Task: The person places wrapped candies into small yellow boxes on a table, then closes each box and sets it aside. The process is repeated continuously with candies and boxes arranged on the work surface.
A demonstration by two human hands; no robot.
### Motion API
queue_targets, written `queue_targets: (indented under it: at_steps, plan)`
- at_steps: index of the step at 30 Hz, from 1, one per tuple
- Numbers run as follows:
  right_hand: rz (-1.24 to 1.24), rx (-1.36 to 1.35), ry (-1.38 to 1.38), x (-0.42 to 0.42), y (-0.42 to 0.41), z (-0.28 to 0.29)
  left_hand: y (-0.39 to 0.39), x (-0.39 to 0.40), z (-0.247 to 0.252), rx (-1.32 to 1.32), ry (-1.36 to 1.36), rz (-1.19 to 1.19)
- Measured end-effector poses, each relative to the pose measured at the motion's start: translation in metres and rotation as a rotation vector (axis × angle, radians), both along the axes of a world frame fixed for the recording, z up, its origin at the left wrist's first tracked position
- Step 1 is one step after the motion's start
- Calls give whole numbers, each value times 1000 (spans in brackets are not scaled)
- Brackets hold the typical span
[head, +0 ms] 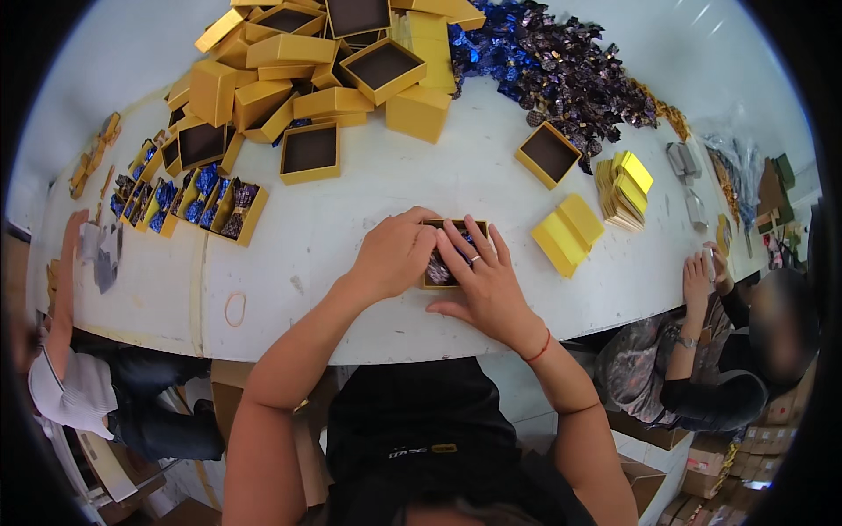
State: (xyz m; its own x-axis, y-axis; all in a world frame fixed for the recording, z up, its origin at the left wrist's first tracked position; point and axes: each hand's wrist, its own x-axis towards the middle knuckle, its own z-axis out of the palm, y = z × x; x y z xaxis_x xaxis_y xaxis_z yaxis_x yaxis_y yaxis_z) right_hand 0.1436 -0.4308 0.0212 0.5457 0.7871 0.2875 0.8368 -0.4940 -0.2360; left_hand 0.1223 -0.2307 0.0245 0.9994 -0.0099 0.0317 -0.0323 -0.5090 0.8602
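Note:
A small gold cardboard box (454,285) lies on the white table in front of me, with dark and blue foil-wrapped pieces (439,271) inside. My left hand (398,251) bends over the box's left side, fingertips at its upper left edge; whether it grips the box or a piece is hidden. My right hand (485,279) is laid over the box with fingers spread, a ring on one finger and a red string at the wrist. To its right are folded yellow card inserts (567,235) and an empty gold box (548,156) with a dark lining.
Gold boxes (289,51) are heaped at the back left, filled boxes (240,214) below them. Blue and dark foil pieces (572,72) are piled at the back right, near stacked yellow inserts (623,191). A rubber band (235,309) lies left. Co-workers sit at both sides.

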Motion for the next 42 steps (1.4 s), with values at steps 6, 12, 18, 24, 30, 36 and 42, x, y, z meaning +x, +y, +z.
queue_targets:
  at_steps: [6, 12, 18, 24, 30, 36, 42]
  plan:
    - [10, 160, -42, 3, 12, -2, 24, 10, -1, -196, 132, -236]
    - [-22, 241, 68, 5, 8, -5, 19, 5, -4, -61, -79, -166]
    - [-74, 193, 190, 11, -1, -4, 41, 6, 14, 211, -67, -171]
    - [-176, 276, 117, -24, -37, -4, -8, -10, 4, 279, -320, -228]
    - [-194, 364, 133, -40, -50, -7, -45, -28, 1, 290, -606, -330]
    - [-95, 363, 195, -44, -63, -1, -56, -35, 4, 442, -629, -577]
    - [-342, 315, 79, -72, -147, -3, -64, 28, 30, 364, -590, -305]
